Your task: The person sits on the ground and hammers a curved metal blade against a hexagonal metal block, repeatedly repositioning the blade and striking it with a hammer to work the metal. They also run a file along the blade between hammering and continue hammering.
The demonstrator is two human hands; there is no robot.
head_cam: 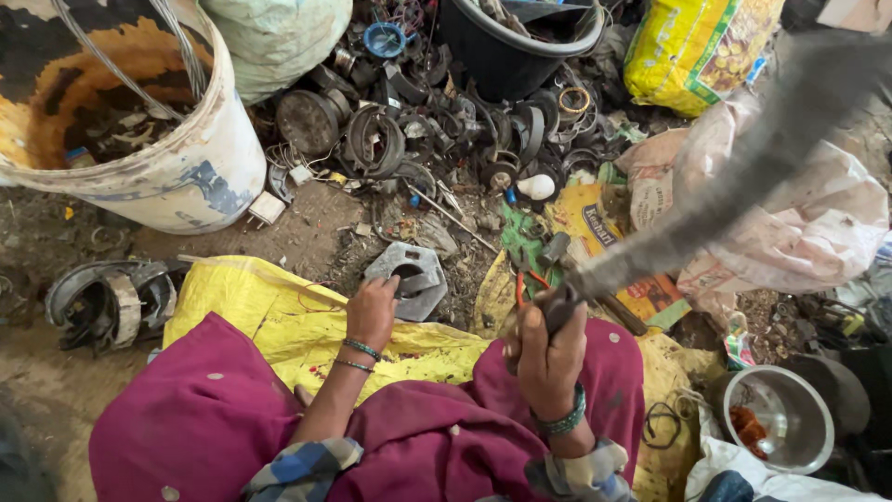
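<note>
Grey cast metal is what I have under the left hand (373,311): a flat housing piece (409,279) with a round hole, lying on the dirt just past the far edge of the yellow sack (269,321) spread over my lap. The fingers curl over its near rim and pin it down. My right hand (548,358) is wrapped tight around the handle of a hammer (725,177), whose head and shaft are smeared into a grey streak rising toward the far right corner, so it is mid-swing; I cannot tell the exact shape of the head.

To strike well, I would judge that the housing must sit flat on the ground and not rock, with my holding fingers kept to the near rim, well apart from where the blow lands. Orange-handled pliers (525,284) lie just beside the right fist. A heap of dark metal rings and scrap (437,130) lies beyond, between the white bucket (186,177) and a steel bowl (780,418) at the right.
</note>
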